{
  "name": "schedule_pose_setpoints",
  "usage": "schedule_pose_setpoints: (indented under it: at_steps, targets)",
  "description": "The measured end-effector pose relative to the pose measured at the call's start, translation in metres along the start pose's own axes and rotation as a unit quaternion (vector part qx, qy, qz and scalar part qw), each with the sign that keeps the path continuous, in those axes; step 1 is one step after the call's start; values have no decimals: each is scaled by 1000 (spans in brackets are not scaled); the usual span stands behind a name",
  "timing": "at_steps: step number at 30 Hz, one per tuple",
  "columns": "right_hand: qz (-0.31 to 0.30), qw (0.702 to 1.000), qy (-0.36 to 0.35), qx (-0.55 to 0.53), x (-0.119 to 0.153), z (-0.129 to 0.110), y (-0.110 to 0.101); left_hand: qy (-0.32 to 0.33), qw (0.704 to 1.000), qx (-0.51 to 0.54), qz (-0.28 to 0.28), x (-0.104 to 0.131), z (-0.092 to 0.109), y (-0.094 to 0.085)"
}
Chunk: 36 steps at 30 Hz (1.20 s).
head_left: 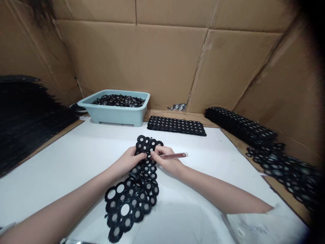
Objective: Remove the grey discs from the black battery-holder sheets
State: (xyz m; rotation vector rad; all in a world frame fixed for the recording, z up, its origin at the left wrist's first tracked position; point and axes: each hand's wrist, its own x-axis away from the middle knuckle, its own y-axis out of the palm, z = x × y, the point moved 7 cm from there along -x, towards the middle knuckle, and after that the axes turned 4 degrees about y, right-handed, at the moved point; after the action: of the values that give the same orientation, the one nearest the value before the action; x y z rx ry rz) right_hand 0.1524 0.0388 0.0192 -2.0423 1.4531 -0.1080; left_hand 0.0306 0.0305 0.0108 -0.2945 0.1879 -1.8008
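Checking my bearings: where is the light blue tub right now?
In the head view, the light blue tub stands left of centre at the back of the white tabletop, just left of the flat black ringed pile.

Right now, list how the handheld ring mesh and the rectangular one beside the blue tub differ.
The handheld ring mesh has a ragged outline; the rectangular ring mesh has straighter sides. The handheld ring mesh bends; the rectangular ring mesh lies flat. Both are black with round rings.

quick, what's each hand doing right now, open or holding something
Left hand: closed on the black ring strip, thumb on top.
Right hand: closed around a slim reddish-brown tool, fingertips at the strip.
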Motion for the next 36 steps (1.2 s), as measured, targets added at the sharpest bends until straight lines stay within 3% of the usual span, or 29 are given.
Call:
schedule_pose_setpoints:
  at_steps: [12,22,32,36]
  targets:
    - [-20,1000,8,10,0,3,3,-2,999,-42,13,2,5,-2]
    - [-27,999,13,15,-1,7,4,-23,997,-73,25,-2,-6,-7]
    - [-42,999,13,26,-1,5,5,45,990,-132,-5,-3,4,-5]
    - [-44,999,15,30,-1,5,5,45,991,-129,-8,-4,4,-4]
